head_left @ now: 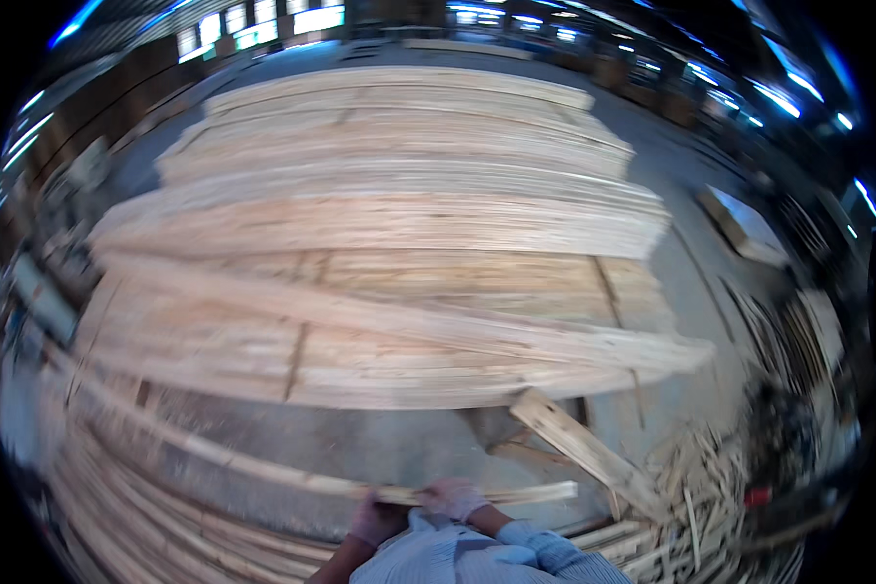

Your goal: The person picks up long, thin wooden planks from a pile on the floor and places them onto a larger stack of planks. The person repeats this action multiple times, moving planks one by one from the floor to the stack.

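Note:
A long, thin wooden strip (253, 465) runs across in front of my body, from the far left to a pale end on the right. My left hand (378, 519) is closed on it near my waist. Just to the right, my right hand (452, 498) grips the same strip, its fingers wrapped over it. Beyond the strip lies a wide stack of pale boards (380, 219) in stepped layers. One loose board (428, 326) lies slantwise across the nearest layer. The picture is smeared by motion, so fine detail is lost.
A short plank (589, 448) leans at the right, beside a heap of wood scraps (696, 496). Several long strips (180, 521) lie at the lower left and near my feet. Farther right on the floor stands a pale-topped block (747, 226). Windows (253, 29) line the back wall.

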A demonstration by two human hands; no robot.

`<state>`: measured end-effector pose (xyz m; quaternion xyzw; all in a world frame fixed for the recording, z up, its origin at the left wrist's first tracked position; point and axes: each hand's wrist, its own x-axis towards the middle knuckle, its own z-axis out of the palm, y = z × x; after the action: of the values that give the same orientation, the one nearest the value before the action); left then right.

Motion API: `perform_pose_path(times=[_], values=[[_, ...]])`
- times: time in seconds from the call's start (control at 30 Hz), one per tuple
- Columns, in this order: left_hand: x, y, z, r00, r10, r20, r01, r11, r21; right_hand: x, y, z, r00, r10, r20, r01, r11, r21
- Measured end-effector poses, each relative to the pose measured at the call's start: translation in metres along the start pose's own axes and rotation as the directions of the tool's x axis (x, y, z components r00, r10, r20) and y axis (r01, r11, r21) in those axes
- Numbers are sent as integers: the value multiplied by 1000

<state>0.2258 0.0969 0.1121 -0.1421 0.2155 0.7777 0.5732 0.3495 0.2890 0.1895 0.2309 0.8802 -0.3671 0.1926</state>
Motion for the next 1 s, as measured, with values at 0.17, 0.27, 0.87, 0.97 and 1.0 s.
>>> perform_pose_path(times=[0.17,0.27,0.87,0.97,1.0], values=[[13,80,-73,927,263,-267,-257,965,57,-15,69,4,991,-54,-122,46,997,-68],[0,135,-71,822,356,-445,-330,934,138,-31,78,-32,943,231,240,-239,971,4],[-5,171,-74,877,377,-298,-370,926,81,110,-6,52,982,-6,187,-54,948,313],[-10,231,-100,809,487,-328,-477,871,115,100,59,51,984,171,53,-179,925,336],[-1,248,-101,811,485,-326,-470,873,129,107,123,89,960,278,-40,-238,879,413]])
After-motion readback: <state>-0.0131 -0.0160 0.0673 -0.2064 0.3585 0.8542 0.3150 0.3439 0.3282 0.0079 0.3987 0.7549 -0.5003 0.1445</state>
